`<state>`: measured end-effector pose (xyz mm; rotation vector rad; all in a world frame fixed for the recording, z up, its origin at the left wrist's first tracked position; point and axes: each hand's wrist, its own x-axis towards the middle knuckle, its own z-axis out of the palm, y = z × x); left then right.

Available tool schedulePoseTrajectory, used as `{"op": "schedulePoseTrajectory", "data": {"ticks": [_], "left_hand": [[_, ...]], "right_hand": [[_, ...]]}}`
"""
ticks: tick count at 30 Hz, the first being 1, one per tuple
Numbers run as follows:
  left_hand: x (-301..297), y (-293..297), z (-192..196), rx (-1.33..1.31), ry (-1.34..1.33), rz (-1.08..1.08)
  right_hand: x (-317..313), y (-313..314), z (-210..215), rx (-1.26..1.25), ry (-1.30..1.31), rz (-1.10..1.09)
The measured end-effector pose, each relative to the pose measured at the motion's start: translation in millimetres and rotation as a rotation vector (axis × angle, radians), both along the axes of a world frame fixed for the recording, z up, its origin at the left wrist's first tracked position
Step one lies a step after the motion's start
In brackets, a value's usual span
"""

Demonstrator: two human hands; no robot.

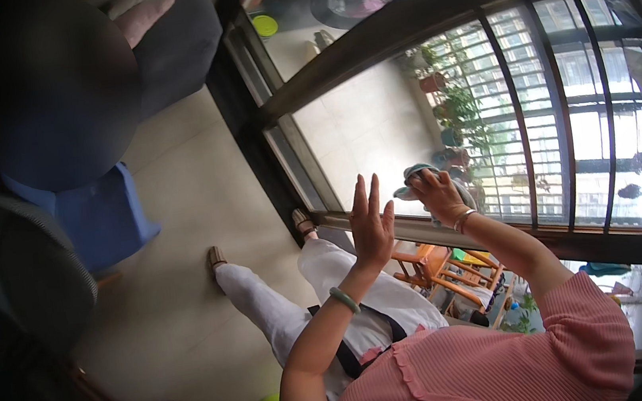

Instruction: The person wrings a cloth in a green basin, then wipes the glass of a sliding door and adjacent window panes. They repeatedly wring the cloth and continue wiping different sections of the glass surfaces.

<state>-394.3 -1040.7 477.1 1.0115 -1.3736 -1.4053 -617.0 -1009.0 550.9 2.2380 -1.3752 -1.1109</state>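
1. The floor (179, 218) is of pale beige tiles, and it runs from the near left up to a dark window frame (425, 3) on the right.
2. Behind the large glass pane (360, 123) there is a balcony with green potted plants (453, 104) and a white grille at the far right.
3. The person wears a pink ribbed top and white trousers; both feet stand on the floor near the bottom rail of the window.
4. The left hand (370, 222) is open, the fingers spread and pointing up, the palm toward the glass. I cannot tell if it touches the pane. A green bracelet is on this wrist.
5. The right hand (439, 192) is pressed on a grey-green cloth (414, 177), with the fingers curled over it, against the glass just right of the left hand.
6. A small orange wooden chair (437, 266) shows below the hands, on the other side of the glass.
7. At the far top, a round yellow-green bowl (264, 25) stands behind the glass; what is inside it I cannot see.
8. At the left, a blue seat (107, 219) stands on the floor, and a dark sofa (173, 42) is farther away.
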Motion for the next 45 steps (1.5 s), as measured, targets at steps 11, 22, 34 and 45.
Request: {"op": "schedulePoseTrajectory", "data": {"ticks": [11, 22, 34, 45], "left_hand": [[-74.9, 27.3, 36.4, -0.055, 0.152, -0.095], [-91.1, 54.1, -4.4, 0.090, 0.214, -0.077], [-119.8, 34.3, 28.3, -0.027, 0.340, -0.235], [-117.4, -26.6, -5.4, 0.081, 0.282, -0.055]], "right_hand": [[-14.2, -78.5, 229.2, -0.595, -0.097, -0.042], [-3.2, -134.6, 25.6, -0.282, -0.098, 0.104], [11.4, -95.9, 119.3, -0.278, -0.144, 0.047], [31.7, -226.5, 17.6, -0.353, -0.018, 0.110]]}}
